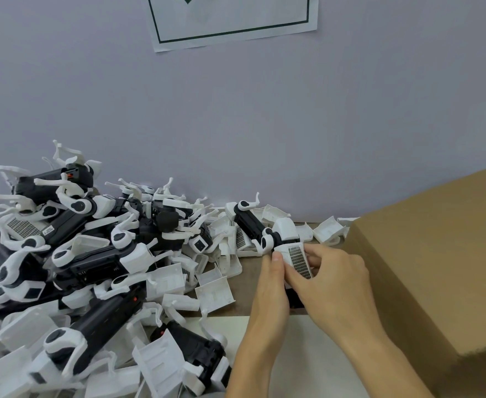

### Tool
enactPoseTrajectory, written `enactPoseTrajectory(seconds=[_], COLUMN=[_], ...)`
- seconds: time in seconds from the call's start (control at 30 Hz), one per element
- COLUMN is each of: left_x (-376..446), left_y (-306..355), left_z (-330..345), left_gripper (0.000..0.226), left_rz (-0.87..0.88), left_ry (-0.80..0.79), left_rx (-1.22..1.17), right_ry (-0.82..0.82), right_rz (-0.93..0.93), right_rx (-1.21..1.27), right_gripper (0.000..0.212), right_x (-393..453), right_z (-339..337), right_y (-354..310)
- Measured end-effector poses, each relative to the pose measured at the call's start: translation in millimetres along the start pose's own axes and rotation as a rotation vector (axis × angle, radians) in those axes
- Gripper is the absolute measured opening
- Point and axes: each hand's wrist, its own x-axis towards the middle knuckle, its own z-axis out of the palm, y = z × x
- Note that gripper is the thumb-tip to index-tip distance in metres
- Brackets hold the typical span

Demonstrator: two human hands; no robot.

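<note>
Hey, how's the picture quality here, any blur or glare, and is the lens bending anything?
Head view: soft, even light, no glare; the white cover pinched by left hand and right hand is sharp; the pile of parts goes smeary toward the lower left corner; wide-angle distortion tilts the poster and stretches the cardboard box.

Drone bodies (92, 265): black, white arms.
Loose covers (213, 294): white.
Held cover (296, 259): white, black grid patch.
Cardboard box (437, 254): brown.
Wall (236, 124): pale lilac-grey.
Paper sign (233, 21), top centre: white, green border.
</note>
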Motion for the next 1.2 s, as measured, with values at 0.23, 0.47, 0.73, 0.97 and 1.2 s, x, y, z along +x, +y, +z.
enactPoseTrajectory(seconds=[0.23,0.47,0.73,0.97,1.2], left_x=[-3.3,-6.9,-9.8,-10.4,-9.9], left_y=[7.2,18.4,18.1,23.0,23.1], left_z=[-4.6,0.8,-0.1,1.0,1.5], left_gripper=[0.048,0.031,0.029,0.040,0.037], left_rz=[0.003,-0.016,0.050,0.033,0.016], left_ry=[0.061,0.148,0.003,0.134,0.161], left_rx=[-0.069,-0.155,-0.076,-0.087,0.009], right_ry=[-0.065,-0.131,-0.297,-0.237,-0.169], right_rz=[-0.159,0.135,0.429,0.434,0.405], right_rx=[0.115,0.440,0.739,0.780,0.640], right_gripper=[0.007,0.014,0.035,0.033,0.041], right_x=[-4.6,3.2,1.6,-0.7,2.2], right_z=[7.8,3.9,0.3,3.6,9.0], right_y=[4.4,14.0,7.6,5.3,11.6])
